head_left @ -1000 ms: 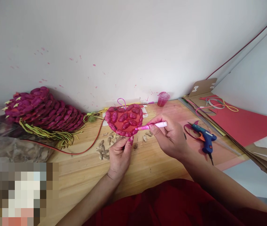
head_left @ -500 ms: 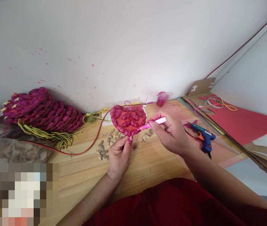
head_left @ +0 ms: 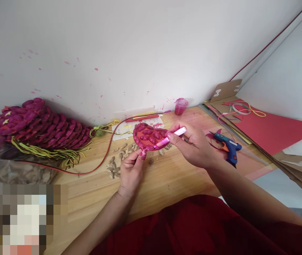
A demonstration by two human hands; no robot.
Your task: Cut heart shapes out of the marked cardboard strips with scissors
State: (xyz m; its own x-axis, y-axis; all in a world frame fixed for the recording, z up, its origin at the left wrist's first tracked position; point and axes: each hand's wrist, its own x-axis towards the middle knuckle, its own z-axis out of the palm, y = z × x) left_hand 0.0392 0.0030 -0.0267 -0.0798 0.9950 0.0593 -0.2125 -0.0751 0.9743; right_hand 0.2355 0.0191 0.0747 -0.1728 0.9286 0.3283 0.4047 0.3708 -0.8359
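Note:
Between thumb and fingers, my left hand [head_left: 133, 166] pinches the lower tip of a red heart-shaped craft piece [head_left: 147, 143] covered with pink-painted peanuts. The heart is held above the table and tilted. My right hand [head_left: 190, 143] is closed round a white-and-pink marker [head_left: 176, 134], whose pink tip meets or nearly meets the heart's lower edge. Unpainted peanuts [head_left: 113, 166] lie scattered on the wood beneath and left of the heart. Behind it rests a paint-stained white sheet [head_left: 123, 134].
A stack of pink peanut hearts [head_left: 52, 124] with yellow-green strings leans at the left, beside a clear plastic bag [head_left: 15, 171]. A red-and-black cable [head_left: 103, 163] crosses the table. A pink-stained cup [head_left: 180, 106] stands by the wall. At the right are a blue glue gun [head_left: 229, 147] and red card [head_left: 278, 125].
The heart has turned and tipped in my left hand, its hanging loop no longer showing. My right hand keeps the marker at its lower edge. The whole view has shifted slightly.

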